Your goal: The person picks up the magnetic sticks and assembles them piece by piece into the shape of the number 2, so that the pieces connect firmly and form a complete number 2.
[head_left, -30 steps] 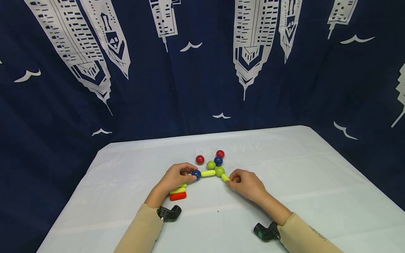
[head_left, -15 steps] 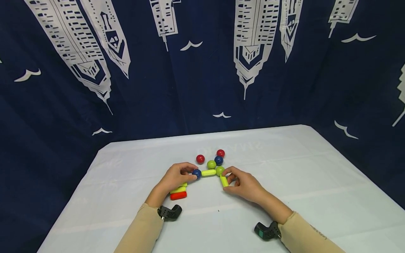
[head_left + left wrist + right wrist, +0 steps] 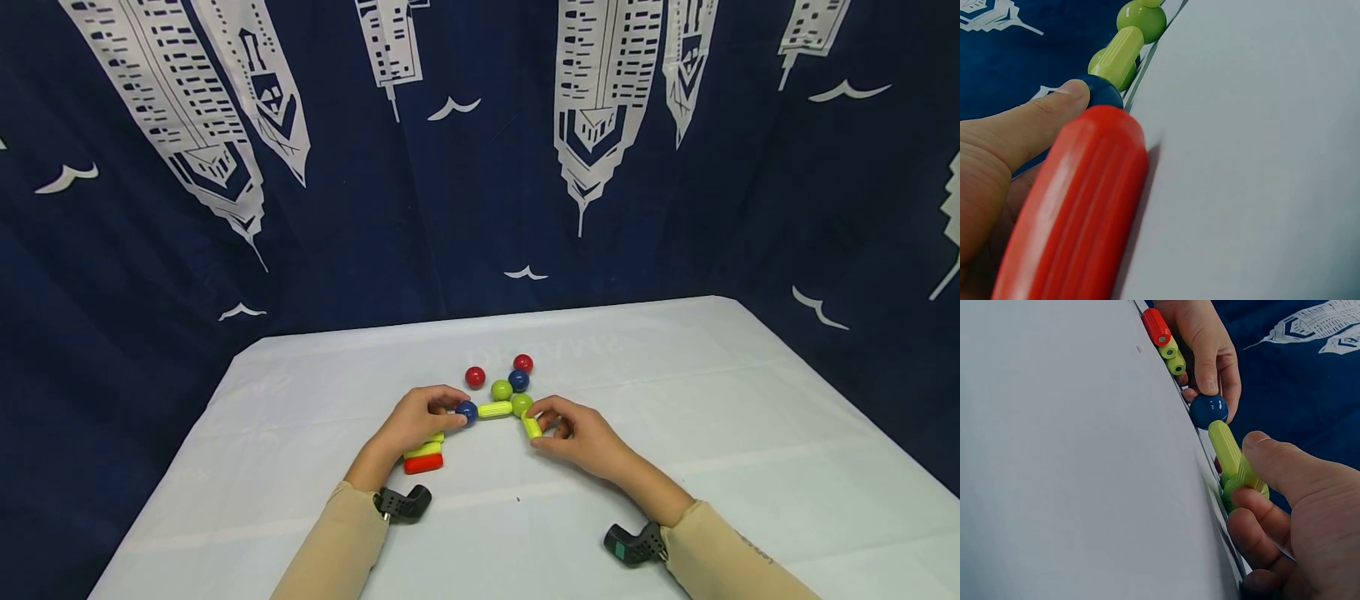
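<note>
My left hand (image 3: 422, 414) pinches a blue ball (image 3: 466, 412) between thumb and fingers. From that ball a ribbed yellow-green rod (image 3: 495, 410) runs right to a green ball (image 3: 522, 405). A second yellow-green rod (image 3: 532, 427) slants from the green ball toward the front. My right hand (image 3: 581, 433) pinches this second rod, forefinger right at the green ball and thumb at the rod's near end. In the right wrist view, the thumb (image 3: 1272, 459) lies along the rod and partly hides it.
Beside the left hand lie a red rod (image 3: 423, 464) and yellow-green rods (image 3: 422, 451). Behind the joined pieces are another green ball (image 3: 501, 390), a blue ball (image 3: 518, 381) and two red balls (image 3: 475, 377). A dark blue printed curtain (image 3: 420, 208) hangs behind the white table (image 3: 315, 392).
My right hand has shifted its grip from the second rod's outer end to along its side. That rod has swung to point more toward the front. The left hand keeps its place.
</note>
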Available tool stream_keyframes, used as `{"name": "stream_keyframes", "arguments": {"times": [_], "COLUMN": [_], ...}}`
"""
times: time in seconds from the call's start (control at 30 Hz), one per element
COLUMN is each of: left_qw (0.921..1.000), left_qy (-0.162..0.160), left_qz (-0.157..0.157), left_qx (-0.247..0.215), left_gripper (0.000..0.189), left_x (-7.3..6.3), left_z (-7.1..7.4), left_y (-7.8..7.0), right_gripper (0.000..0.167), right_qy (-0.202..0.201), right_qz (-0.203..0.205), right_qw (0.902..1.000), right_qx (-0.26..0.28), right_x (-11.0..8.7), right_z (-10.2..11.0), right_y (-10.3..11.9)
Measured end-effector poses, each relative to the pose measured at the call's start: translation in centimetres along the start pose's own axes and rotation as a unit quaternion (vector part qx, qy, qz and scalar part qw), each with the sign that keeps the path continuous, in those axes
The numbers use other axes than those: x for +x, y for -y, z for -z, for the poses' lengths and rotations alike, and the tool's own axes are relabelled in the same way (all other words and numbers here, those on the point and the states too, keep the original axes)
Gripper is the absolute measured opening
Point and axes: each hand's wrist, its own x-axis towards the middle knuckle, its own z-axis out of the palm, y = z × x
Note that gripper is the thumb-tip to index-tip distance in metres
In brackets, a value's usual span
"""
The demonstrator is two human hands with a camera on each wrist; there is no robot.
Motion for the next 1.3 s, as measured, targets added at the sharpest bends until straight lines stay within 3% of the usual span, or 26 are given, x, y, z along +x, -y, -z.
{"name": "stream_keyframes", "arguments": {"times": [0.33, 1.07, 1.3], "left_qw": [1.0000, 0.9999, 0.9999], "left_qy": [-0.007, -0.002, -0.003], "left_qz": [-0.001, -0.006, 0.006], "left_qx": [0.002, 0.009, 0.008], "left_gripper": [0.026, 0.026, 0.027], "left_x": [0.00, -0.14, -0.26], "left_z": [0.04, 0.06, 0.06], "left_y": [0.18, -0.11, -0.36], "right_gripper": [0.033, 0.037, 0.037], "right_qy": [-0.004, 0.017, 0.024], "right_qz": [0.004, 0.006, 0.008], "right_qw": [0.9995, 0.9998, 0.9997], "right_qx": [0.032, -0.003, -0.006], "right_x": [0.12, -0.07, -0.11], "right_z": [-0.24, 0.02, 0.10], "right_y": [-0.33, -0.20, -0.37]}}
